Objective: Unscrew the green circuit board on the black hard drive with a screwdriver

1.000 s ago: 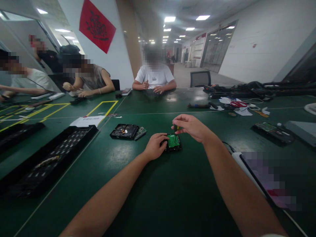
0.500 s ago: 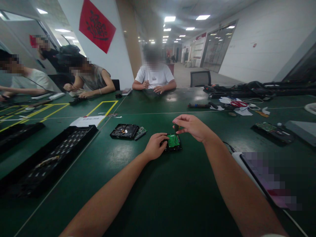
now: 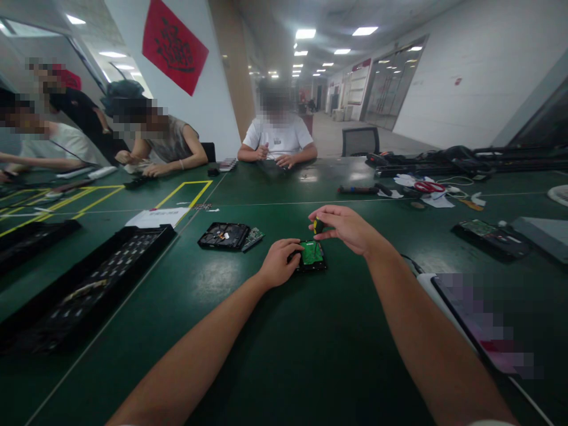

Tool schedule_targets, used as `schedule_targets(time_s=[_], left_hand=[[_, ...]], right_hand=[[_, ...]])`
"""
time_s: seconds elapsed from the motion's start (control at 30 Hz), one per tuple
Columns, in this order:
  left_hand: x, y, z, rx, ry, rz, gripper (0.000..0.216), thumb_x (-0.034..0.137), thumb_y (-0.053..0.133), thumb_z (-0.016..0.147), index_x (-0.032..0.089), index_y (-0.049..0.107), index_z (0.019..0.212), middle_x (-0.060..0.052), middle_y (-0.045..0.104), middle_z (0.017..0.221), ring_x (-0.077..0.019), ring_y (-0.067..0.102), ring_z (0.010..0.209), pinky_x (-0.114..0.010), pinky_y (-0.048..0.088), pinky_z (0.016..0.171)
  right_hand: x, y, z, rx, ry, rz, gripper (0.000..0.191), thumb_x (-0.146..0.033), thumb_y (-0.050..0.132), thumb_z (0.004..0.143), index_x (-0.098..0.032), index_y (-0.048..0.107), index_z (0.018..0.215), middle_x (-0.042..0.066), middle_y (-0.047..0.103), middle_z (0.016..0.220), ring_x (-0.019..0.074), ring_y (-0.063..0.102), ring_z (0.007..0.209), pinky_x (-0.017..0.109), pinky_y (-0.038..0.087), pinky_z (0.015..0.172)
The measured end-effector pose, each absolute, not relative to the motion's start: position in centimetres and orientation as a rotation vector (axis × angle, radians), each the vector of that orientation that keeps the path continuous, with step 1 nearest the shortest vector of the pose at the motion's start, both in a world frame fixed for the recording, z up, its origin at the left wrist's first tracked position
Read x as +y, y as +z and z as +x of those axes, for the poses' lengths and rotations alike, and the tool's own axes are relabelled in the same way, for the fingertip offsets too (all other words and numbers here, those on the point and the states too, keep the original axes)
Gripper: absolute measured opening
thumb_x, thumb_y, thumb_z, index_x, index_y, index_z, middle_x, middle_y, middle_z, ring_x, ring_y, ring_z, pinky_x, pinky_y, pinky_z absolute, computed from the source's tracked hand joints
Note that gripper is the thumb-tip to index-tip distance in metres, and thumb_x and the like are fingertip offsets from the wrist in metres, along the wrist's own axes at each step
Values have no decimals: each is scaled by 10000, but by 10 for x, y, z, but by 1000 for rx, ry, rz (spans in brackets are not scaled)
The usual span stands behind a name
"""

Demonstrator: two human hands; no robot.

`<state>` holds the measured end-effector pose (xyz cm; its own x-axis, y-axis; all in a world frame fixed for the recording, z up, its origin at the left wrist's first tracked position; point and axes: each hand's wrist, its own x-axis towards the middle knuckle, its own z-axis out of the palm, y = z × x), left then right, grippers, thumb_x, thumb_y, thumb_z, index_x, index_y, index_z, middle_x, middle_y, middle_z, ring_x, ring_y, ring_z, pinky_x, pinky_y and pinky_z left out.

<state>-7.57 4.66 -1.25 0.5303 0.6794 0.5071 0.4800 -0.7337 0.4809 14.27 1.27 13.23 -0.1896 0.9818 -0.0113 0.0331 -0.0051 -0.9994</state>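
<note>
A small black hard drive with a green circuit board on top lies on the green table in front of me. My left hand grips its left edge and holds it down. My right hand hovers just above the drive, fingers pinched round the black-and-yellow handle of a small screwdriver that points down onto the board. The screwdriver's tip is too small to make out.
An opened drive with a loose board lies to the left. Long black trays sit at the left edge. Another drive and a grey box are at the right, scissors and clutter beyond. Several people sit at the far side.
My right hand has turned slightly on the screwdriver, so its yellow-and-black handle shows more. A person at the far left has leaned over. My left hand and the drive have stayed put.
</note>
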Motion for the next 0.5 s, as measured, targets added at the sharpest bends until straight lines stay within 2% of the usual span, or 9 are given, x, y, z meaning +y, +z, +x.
schedule_targets(time_s=[0.27, 0.5], left_hand=[[45, -11, -76, 970, 1003, 2481, 267, 190, 615, 937, 248, 723, 1175, -86, 693, 1299, -269, 634, 1234, -515, 464, 1108], [46, -12, -75, 976, 1008, 2481, 270, 190, 616, 938, 251, 723, 1179, -79, 692, 1304, -266, 633, 1233, -510, 465, 1106]], right_hand=[[15, 127, 142, -1357, 1304, -1156, 111, -268, 715, 914, -180, 648, 924, 83, 697, 948, 195, 665, 900, 332, 645, 735], [13, 131, 142, -1343, 1335, -1156, 91, -240, 625, 949, -178, 674, 906, 100, 699, 949, 214, 664, 937, 333, 641, 730]])
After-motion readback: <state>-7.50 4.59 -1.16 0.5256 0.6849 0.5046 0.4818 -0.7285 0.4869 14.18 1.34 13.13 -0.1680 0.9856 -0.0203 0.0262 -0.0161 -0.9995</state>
